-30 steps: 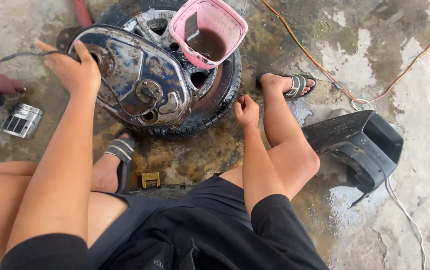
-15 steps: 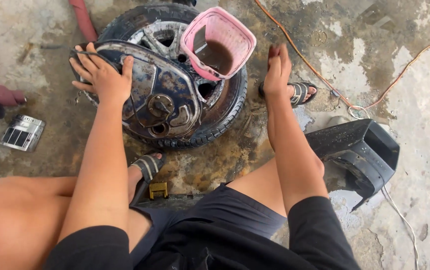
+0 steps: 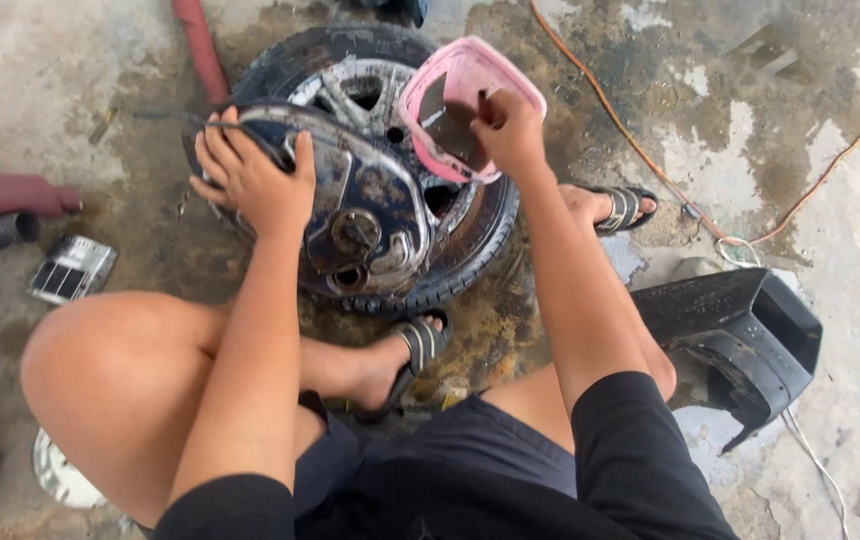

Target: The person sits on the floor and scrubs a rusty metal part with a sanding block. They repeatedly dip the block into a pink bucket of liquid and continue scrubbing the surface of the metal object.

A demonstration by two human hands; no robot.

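A small black tyre on a grey spoked wheel [image 3: 470,245] lies flat on the stained concrete in front of me. On top of it rests a greasy dark metal engine cover [image 3: 370,215]. My left hand [image 3: 250,170] grips the cover's far left edge. A pink plastic basket [image 3: 455,90] with dark liquid inside sits tilted on the wheel's right side. My right hand [image 3: 512,125] holds the basket's near rim, fingers curled over it.
A black plastic motorcycle panel [image 3: 740,335] lies at the right. An orange cable [image 3: 640,130] runs across the upper right floor. A silver can [image 3: 72,268] and maroon tubes [image 3: 10,195] lie at the left. My sandalled feet [image 3: 415,350] flank the tyre.
My right hand has risen from beside the tyre up to the pink basket's rim and taken hold of it. My left hand stays on the engine cover.
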